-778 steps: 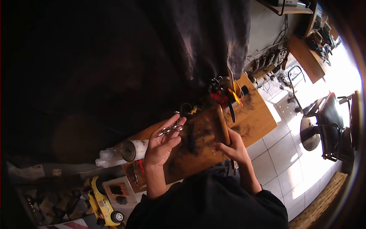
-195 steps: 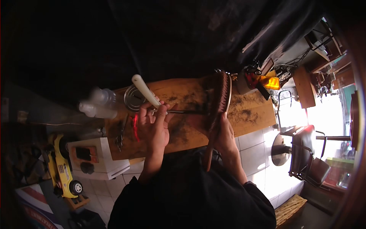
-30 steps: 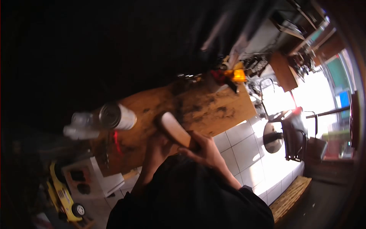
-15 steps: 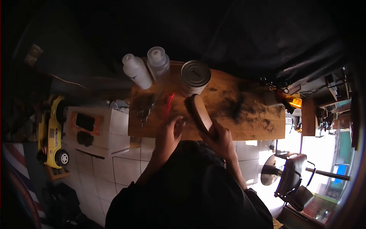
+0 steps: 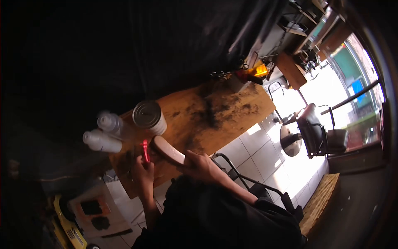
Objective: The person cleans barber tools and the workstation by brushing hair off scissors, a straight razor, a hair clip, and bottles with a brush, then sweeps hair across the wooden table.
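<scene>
My right hand (image 5: 199, 166) is closed around one end of a curved brush (image 5: 168, 150), its wooden back facing up. The dark bristles are mostly turned away. In my left hand (image 5: 144, 172), the fingers pinch the handle of a small red razor (image 5: 145, 150), its T-shaped head pointing away from me. The razor is just left of the brush's far end. A round metal can (image 5: 150, 117) stands behind the brush on the wooden table (image 5: 232, 120). Two pale plastic bottles, a white bottle (image 5: 101, 141) and a clearer bottle (image 5: 111, 123), stand left of the can.
Dark hair-like clumps (image 5: 213, 110) lie across the table. At its far right end are several tools and an amber object (image 5: 260, 70). A barber chair (image 5: 311, 124) stands on the tiled floor to the right. A yellow toy car (image 5: 72, 232) is at lower left.
My view has turned to the right and tilted. My left hand, empty before, has taken hold of the red razor. The brush remains in my right hand.
</scene>
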A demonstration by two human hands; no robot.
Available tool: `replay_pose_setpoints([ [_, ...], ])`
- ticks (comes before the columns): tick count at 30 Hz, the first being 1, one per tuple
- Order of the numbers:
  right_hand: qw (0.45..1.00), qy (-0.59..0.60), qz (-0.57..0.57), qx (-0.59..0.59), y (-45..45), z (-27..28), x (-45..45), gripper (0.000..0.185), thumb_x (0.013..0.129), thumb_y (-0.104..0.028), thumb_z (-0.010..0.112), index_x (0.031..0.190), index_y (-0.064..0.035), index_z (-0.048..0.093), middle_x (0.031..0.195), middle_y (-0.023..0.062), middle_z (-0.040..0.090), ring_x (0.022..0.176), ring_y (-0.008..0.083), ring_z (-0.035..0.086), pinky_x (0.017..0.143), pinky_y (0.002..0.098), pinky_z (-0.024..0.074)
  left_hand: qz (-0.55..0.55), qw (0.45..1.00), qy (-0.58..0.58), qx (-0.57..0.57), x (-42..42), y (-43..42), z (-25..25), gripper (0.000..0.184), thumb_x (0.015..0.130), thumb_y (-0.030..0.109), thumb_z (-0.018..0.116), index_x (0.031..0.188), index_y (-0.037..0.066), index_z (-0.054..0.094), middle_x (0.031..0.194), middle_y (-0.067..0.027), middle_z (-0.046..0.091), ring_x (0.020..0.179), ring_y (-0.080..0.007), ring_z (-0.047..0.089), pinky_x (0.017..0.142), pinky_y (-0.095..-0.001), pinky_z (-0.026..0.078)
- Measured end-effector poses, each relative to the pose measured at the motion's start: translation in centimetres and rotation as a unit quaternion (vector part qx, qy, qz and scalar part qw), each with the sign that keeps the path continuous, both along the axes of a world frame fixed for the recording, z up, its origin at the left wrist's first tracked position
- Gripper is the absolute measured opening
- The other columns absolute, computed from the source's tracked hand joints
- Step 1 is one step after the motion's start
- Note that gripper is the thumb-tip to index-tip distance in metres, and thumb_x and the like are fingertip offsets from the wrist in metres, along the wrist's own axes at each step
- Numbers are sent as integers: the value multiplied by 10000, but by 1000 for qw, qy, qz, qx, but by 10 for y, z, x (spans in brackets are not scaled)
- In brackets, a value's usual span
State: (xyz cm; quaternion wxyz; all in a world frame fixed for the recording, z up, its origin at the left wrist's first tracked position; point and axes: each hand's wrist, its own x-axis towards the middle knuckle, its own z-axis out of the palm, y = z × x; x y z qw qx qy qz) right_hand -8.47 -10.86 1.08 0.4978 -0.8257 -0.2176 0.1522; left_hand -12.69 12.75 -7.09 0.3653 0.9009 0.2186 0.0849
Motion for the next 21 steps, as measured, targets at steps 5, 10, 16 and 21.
replay_pose_setpoints([
  [5, 999, -13, -41, 27, -6, -4, -1, 304, 837, -250, 707, 880, -10, 525, 715, 202, 596, 721, 413, 622, 622, 460, 467, -67, 979, -12, -194, -15, 3, 22, 136, 895, 70, 603, 1016, 11, 583, 794, -69, 650, 705, -158, 641, 648, -312, 504],
  [10, 996, -59, -41, 46, -14, -19, -1, 349, 842, -281, 730, 964, -11, 545, 790, 180, 591, 742, 359, 623, 654, 425, 474, -108, 903, -7, -415, -10, -22, 51, 165, 957, 68, 587, 1118, 43, 559, 891, -42, 655, 795, -124, 654, 682, -267, 515],
  [16, 991, -98, -86, 37, -30, -4, 0, 583, 876, -365, 693, 1295, -5, 508, 984, 197, 593, 875, 401, 616, 786, 416, 513, -105, 768, 26, -631, 11, -63, 48, 370, 889, 93, 683, 1233, 62, 551, 1102, -58, 628, 958, -155, 641, 828, -291, 548],
  [21, 989, -120, -24, 87, -53, 3, 2, 469, 846, -369, 731, 1182, -51, 658, 889, 165, 574, 810, 329, 612, 710, 404, 506, -114, 734, 77, -665, 49, -85, 39, 354, 932, 110, 635, 1275, 72, 558, 1051, -37, 646, 903, -97, 633, 712, -222, 541],
])
